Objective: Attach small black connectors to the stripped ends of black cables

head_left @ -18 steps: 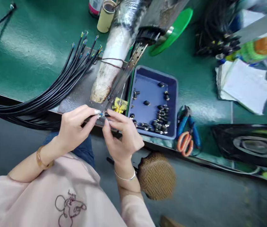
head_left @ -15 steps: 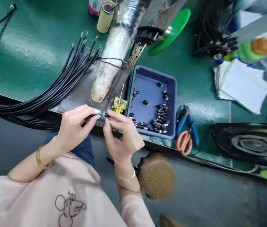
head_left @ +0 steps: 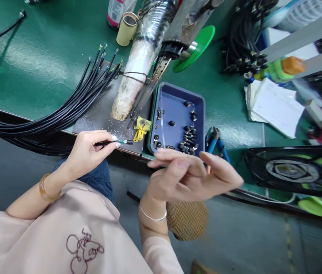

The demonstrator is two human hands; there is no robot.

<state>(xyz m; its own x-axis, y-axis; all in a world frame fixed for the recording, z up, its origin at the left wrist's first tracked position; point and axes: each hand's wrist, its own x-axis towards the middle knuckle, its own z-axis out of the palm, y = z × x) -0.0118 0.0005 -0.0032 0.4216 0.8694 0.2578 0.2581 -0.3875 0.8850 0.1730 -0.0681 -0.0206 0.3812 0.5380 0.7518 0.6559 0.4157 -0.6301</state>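
Nearest: pale pink cloth shirt (head_left: 101, 217), soft folds, dark line drawing of a mouse on front. L hand (head_left: 92, 150), w/ smooth amber-brown bangle (head_left: 44, 188) at wrist, has thumb + fingertips pinched tight on a thin blk cable (head_left: 103, 143); fine bluish wires (head_left: 120, 142) poke out past the fingertips, ending in a small blk plug (head_left: 128, 142), just over the bench edge. R hand (head_left: 186, 175), thin silvery bangle (head_left: 153, 217), is apart from it: fingers loosely bent and spread, a bit blurred, nr tray's near edge, no visible grip on anything. Round stool (head_left: 188, 220), brown basket-weave top, below R wrist.

Next out: dark flat plate (head_left: 96, 110) w/ pale crumbs, yellow clip (head_left: 141, 131) on it. Long curved bundle of smooth blk cables (head_left: 49, 116) to L, colored wire ends fanned. Blue plastic tray (head_left: 174, 102), rounded corners, small blk + metal plugs (head_left: 188, 139) heaped nr its R side. Blue-handled pliers (head_left: 218, 146) beside tray, partly behind R hand.

Farther: white tube (head_left: 131, 82), foil-like higher up, wire-tied; flat green disc (head_left: 203, 49); loose white papers (head_left: 276, 108).
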